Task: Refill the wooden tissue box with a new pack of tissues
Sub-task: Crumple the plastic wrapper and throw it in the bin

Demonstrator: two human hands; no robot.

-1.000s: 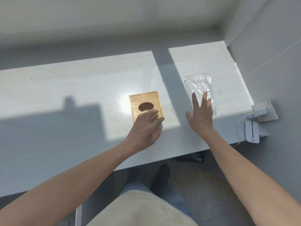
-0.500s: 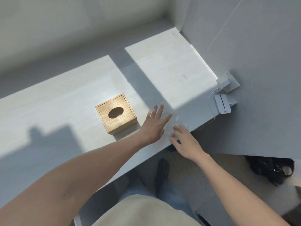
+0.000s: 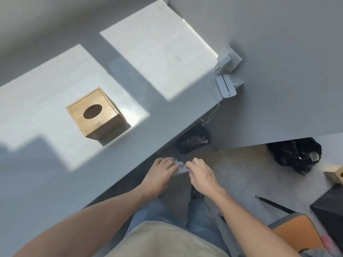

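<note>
**Both hands bunched on clear wrapping, wooden box standing apart**

The wooden tissue box [image 3: 96,114] stands on the white table [image 3: 159,52], half in a patch of sun, its oval slot facing up and dark inside. Nothing touches it; both hands are well away from it, off the near edge of the table.

There, over the floor in front of the person's knees, the left hand [image 3: 159,174] and the right hand [image 3: 201,174] meet knuckle to knuckle around a small crumpled piece of clear plastic wrapping [image 3: 179,166]. The fingers of each hand are curled in tight, pinching the plastic from either side. Whether any tissues are inside it I cannot tell; only a glint of film and a pale strip show between the hands.

Beyond them, under the table edge, sits a dark bin [image 3: 193,141] with pale scraps in it. On the wall to the right a white charger [image 3: 225,63] is plugged in, and a white device [image 3: 226,86] hangs just below, with a thin cable looping down past the table corner. A black plastic bag [image 3: 295,154] lies slumped on the floor further right, and an orange cushion [image 3: 298,232] shows at the lower right corner.
</note>
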